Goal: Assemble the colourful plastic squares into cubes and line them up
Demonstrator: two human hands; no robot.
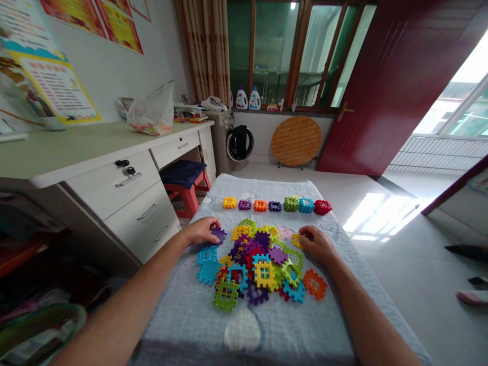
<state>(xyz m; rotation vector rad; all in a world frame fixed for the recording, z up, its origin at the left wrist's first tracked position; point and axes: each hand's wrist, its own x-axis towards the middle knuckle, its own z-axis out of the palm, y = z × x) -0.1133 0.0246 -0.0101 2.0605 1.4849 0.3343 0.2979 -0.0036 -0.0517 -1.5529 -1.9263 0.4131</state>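
On my feed I see drawer desk, plastic bag on top, red stool with dark cushion, front-load washer, round wooden tabletop below the window, detergent bottles on the sill, dark-red door.

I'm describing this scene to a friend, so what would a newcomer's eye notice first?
Probably the heap of bright notched tiles mid-cloth, between the left hand, holding a purple tile, and the right hand, holding a yellow tile. Beyond it, a row of seven single-colour stacks crosses the cloth's far end. The red door at upper right stands out.
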